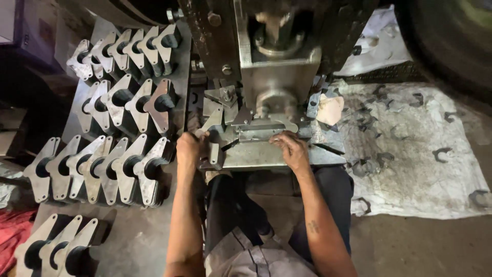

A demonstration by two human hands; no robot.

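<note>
A steel press machine stands in front of me, with a flat steel bed at its base. A flat metal plate part lies on the bed under the ram. My left hand grips the left end of that part near a small upright block. My right hand rests on the bed at the part's right side, fingers curled against its edge. Both forearms reach forward from my lap.
Rows of stamped metal plates with round holes stand on edge at the left, several per row. A dirty white cloth with small dark metal offcuts lies at the right. A red rag sits bottom left.
</note>
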